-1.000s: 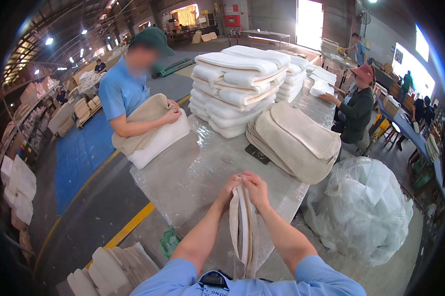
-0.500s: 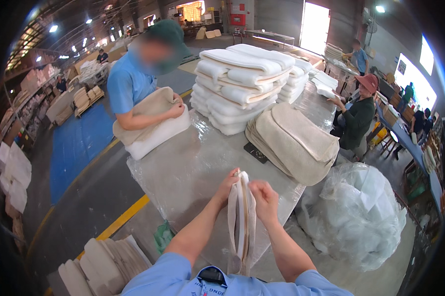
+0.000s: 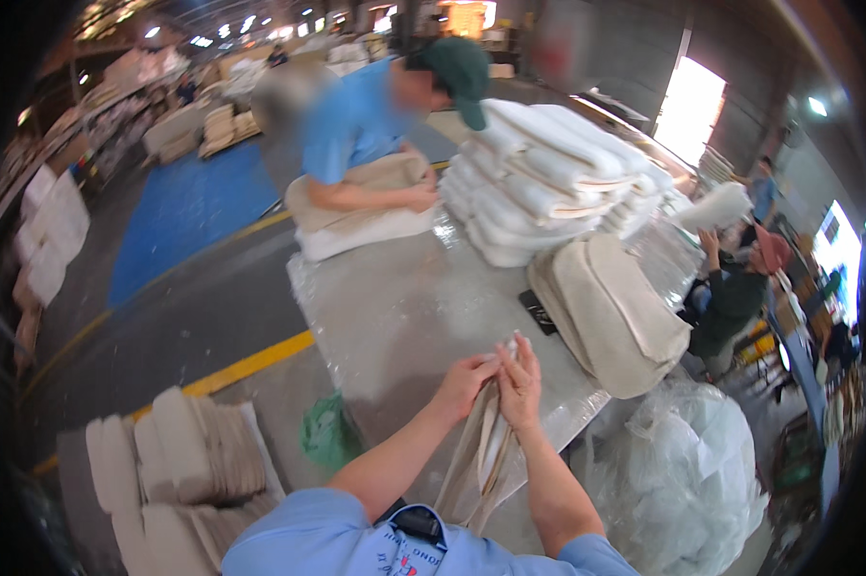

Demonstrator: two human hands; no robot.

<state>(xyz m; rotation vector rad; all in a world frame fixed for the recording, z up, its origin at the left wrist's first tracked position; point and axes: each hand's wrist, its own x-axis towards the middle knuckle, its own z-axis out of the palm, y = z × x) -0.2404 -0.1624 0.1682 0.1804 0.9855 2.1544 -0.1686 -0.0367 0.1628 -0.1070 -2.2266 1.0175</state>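
A beige fabric cover (image 3: 471, 451) with a long zip edge hangs upright in front of me, its lower end against my shirt. White padding shows inside its opening. My left hand (image 3: 469, 382) pinches the cover's upper end. My right hand (image 3: 519, 389) is pressed against the same end from the other side, fingers pointing up and close together, gripping it with the thumb. What lies between the two hands' fingertips is mostly hidden.
A plastic-covered table (image 3: 375, 307) bears stacked white pads (image 3: 539, 182), folded beige covers (image 3: 611, 317) and a flat black item (image 3: 537, 312). A co-worker (image 3: 356, 125) handles a cover at left. Clear plastic bags (image 3: 683, 480) stand right; beige covers (image 3: 193, 451) lie lower left, near a green bag (image 3: 329, 430).
My view has turned left and tilted. My right hand, apart from the cover's top before, now presses against it beside my left hand. The co-worker still bends over the cover.
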